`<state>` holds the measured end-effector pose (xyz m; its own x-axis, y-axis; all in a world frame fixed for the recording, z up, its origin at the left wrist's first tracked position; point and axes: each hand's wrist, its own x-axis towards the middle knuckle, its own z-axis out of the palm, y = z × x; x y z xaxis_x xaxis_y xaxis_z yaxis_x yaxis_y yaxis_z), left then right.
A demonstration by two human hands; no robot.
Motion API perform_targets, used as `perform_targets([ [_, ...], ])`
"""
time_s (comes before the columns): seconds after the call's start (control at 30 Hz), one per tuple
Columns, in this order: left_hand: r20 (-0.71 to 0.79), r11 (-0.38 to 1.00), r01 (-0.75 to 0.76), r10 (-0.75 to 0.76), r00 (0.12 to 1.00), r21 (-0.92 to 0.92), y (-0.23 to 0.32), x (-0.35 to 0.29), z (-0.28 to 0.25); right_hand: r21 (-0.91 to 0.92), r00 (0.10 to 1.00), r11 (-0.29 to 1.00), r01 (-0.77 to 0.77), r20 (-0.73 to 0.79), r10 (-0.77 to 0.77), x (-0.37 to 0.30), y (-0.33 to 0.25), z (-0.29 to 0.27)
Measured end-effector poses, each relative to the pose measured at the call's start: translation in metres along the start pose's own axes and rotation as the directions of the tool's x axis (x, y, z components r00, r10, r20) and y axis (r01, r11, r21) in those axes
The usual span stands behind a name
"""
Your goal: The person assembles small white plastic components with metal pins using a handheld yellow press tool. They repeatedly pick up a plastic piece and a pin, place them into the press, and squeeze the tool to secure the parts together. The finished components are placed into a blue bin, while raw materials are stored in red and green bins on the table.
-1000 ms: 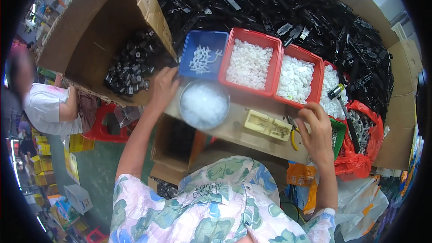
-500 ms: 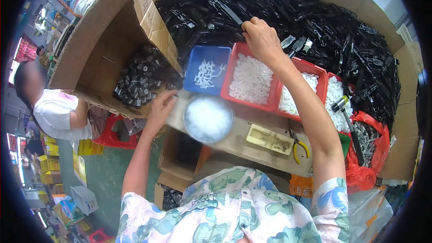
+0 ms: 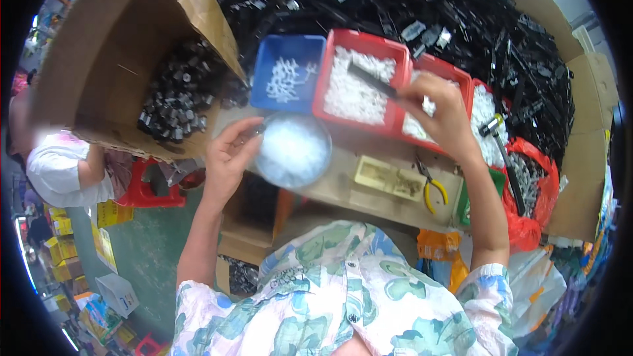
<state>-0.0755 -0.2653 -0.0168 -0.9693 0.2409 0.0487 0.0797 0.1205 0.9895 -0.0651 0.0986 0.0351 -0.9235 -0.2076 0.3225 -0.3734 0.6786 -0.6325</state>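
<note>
Right hand is gripping a black strip by its end, hanging over the red bin (clearing the wall is looking wise); left hand is pinching something small, dark by the bowl

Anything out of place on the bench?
Yes, mildly: the hammer lies slantwise over the rightmost white parts and the red bag, odd for a tool among small loose parts. No damage stands out.
</note>
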Motion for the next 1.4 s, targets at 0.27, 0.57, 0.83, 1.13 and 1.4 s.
perform_targets([
  [0.27,0.214,0.942,0.261,-0.216,0.953,-0.212,-0.002,-0.02,0.071,-0.293,0.982,0.956,-0.009,0.18,0.064,-0.141,-0.019,0.019],
  [0.57,0.339,0.848,0.369,-0.243,0.909,-0.381,-0.002,-0.026,0.109,-0.338,0.972,0.941,0.014,0.223,0.066,-0.136,-0.023,0.033],
  [0.83,0.37,0.77,0.401,-0.231,0.9,-0.496,-0.002,-0.035,0.12,-0.297,0.996,0.953,-0.058,0.051,0.076,-0.131,-0.039,0.035],
  [1.13,0.427,0.698,0.512,-0.316,0.848,-0.501,0.013,-0.044,0.14,-0.067,0.982,0.997,-0.041,-0.185,0.028,-0.104,-0.056,0.064],
  [1.4,0.41,0.749,0.488,-0.313,0.857,-0.448,0.002,-0.047,0.14,-0.031,0.986,0.996,-0.081,-0.151,0.075,-0.108,-0.043,0.07],
])
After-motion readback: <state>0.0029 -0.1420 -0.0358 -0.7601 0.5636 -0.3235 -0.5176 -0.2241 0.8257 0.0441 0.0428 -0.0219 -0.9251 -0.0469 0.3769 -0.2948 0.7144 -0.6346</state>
